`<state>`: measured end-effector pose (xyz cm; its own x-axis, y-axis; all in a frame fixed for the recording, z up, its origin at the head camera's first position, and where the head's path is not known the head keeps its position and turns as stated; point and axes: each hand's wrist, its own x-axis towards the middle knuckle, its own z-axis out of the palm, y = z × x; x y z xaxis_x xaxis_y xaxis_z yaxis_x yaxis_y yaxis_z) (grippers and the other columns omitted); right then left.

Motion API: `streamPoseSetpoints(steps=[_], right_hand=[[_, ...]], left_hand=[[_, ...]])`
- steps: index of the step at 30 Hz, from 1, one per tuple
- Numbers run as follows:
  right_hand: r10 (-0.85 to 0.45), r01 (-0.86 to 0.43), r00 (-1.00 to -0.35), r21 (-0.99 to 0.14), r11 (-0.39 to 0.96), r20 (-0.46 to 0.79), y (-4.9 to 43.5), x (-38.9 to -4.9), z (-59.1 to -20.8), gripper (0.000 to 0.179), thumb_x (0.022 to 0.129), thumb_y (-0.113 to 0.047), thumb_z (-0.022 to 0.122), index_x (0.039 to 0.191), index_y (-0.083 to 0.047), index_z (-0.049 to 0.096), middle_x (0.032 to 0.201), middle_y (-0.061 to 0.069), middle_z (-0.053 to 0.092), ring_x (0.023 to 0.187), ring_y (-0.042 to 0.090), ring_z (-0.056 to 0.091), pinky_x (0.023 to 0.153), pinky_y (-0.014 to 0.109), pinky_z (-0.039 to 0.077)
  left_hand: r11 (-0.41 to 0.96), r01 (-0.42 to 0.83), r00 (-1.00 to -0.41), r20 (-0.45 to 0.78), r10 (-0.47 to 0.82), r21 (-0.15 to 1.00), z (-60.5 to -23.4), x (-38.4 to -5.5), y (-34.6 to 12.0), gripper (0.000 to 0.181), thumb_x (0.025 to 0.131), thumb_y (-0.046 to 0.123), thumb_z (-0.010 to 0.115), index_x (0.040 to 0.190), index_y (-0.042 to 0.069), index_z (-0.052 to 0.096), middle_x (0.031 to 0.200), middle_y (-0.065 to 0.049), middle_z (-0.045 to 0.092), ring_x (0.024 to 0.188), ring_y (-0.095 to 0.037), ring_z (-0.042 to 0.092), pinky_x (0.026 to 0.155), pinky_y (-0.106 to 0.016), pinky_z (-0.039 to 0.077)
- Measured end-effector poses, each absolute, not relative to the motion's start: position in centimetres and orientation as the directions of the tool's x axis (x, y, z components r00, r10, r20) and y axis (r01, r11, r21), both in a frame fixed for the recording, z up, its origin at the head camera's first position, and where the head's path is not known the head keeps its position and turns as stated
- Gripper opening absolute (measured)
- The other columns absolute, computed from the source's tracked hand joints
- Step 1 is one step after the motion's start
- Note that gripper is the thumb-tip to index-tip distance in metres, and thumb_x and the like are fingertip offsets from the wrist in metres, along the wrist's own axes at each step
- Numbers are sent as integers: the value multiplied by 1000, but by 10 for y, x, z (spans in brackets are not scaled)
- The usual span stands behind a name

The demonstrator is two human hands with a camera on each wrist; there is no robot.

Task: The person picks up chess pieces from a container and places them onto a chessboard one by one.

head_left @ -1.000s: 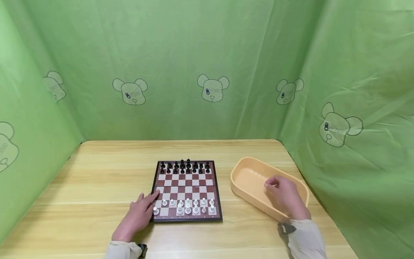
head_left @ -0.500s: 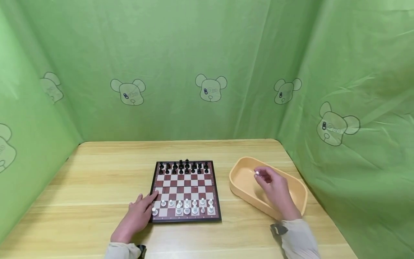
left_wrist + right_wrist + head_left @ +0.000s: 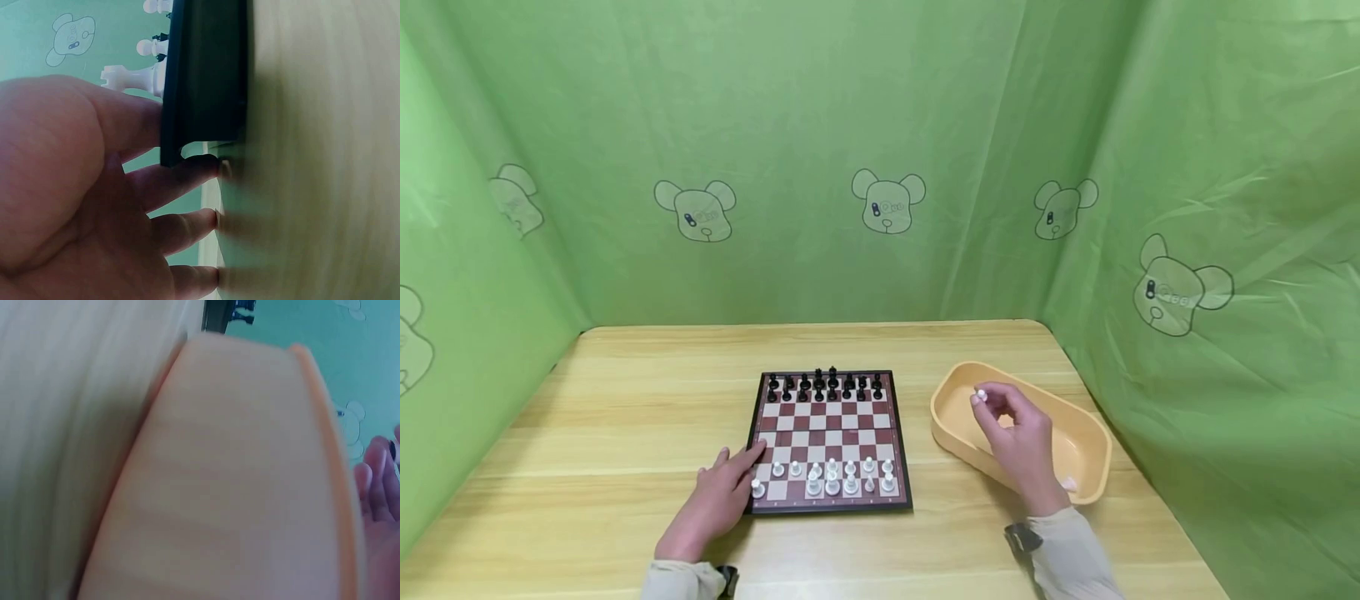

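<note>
My left hand (image 3: 718, 493) rests at the left edge of the magnetic chessboard (image 3: 832, 422), one finger reaching onto its border. In the left wrist view the other fingertips (image 3: 206, 222) touch the table beside the board's dark side. A white rook (image 3: 128, 78) stands close to that hand. Over the left part of the peach tray (image 3: 947, 433), my right hand (image 3: 1026, 442) pinches a small white chess piece (image 3: 982, 395) between thumb and fingertips. Its kind cannot be made out; in the right wrist view a dark base shows on the piece (image 3: 393, 450).
White chess pieces (image 3: 832, 483) occupy the board's near rows, with gaps on the left. Black chess pieces (image 3: 825, 385) fill the two far rows. Another white chess piece (image 3: 1069, 483) lies at the tray's near right end. Green curtains (image 3: 790, 267) surround the wooden table (image 3: 625, 400).
My right hand has moved left across the tray, and the white chess piece between its fingertips has come into view. A piece lying in the tray is now uncovered. The left hand stays put.
</note>
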<state>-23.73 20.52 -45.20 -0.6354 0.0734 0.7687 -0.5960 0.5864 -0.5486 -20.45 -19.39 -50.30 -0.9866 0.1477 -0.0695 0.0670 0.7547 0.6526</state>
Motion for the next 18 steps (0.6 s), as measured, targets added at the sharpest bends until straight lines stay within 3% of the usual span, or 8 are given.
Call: streamPoseSetpoints(steps=[6,11,14,18], right_hand=[[164,-692,-507,-513,507,846,189,-228,-436,15,80,20,70,94,13,70,84,24,72,74,3,63,71,10,52],[241,-747,-382,-452,488,892,180,-226,-429,15,75,20,70,89,16,69,92,34,64,89,8,62,75,22,50],[265,-773,-337,-426,470,903,177,-226,-428,13,75,19,70,88,17,68,89,32,58,93,11,58,73,28,47],[275,-837,-311,-399,375,910,173,-226,-428,12,76,21,67,88,20,65,89,26,60,87,14,59,74,24,50]], left_hand=[[754,68,-987,-68,148,653,-502,-204,-194,49,105,9,46,154,8,48,154,-27,45,148,-59,20,114,-78,8],[753,74,-986,-65,153,653,-501,-204,-195,49,105,9,47,154,7,49,155,-27,44,148,-58,20,115,-78,8],[751,84,-986,-57,159,655,-501,-204,-195,49,105,8,46,154,7,49,155,-28,44,148,-58,20,114,-79,8],[749,87,-985,-54,161,656,-501,-204,-195,49,105,9,46,154,7,49,156,-26,44,148,-58,19,114,-79,8]])
